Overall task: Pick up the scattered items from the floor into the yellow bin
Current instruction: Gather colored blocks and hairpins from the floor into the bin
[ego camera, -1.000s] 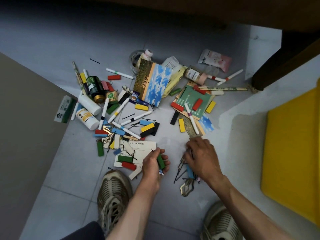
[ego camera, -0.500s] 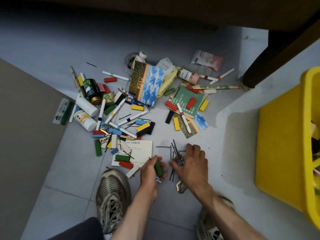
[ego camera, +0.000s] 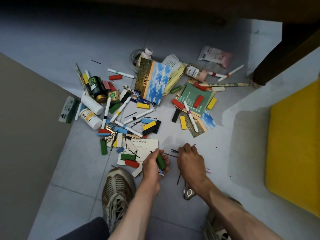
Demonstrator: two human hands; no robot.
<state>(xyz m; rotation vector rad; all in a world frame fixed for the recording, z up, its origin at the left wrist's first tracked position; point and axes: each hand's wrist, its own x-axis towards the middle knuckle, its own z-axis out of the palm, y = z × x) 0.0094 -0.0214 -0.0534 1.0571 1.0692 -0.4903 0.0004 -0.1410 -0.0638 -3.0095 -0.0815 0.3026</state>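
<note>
The left hand (ego camera: 152, 166) clutches a green wooden block (ego camera: 160, 161) as a running handful, while the right hand (ego camera: 189, 159) curls down over thin black hairpins (ego camera: 173, 151) on the tiled floor (ego camera: 72, 196), apparently gathering them.

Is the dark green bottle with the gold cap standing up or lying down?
Lying down. The dark green bottle rests on its side on the floor, its label showing along its length and its gold cap pointing toward the person.

You see a yellow bin (ego camera: 294, 153), a green block (ego camera: 160, 161), a blue-and-white cloud-patterned booklet (ego camera: 155, 82), red blocks (ego camera: 115, 77), grey floor tiles (ego camera: 78, 170).
</note>
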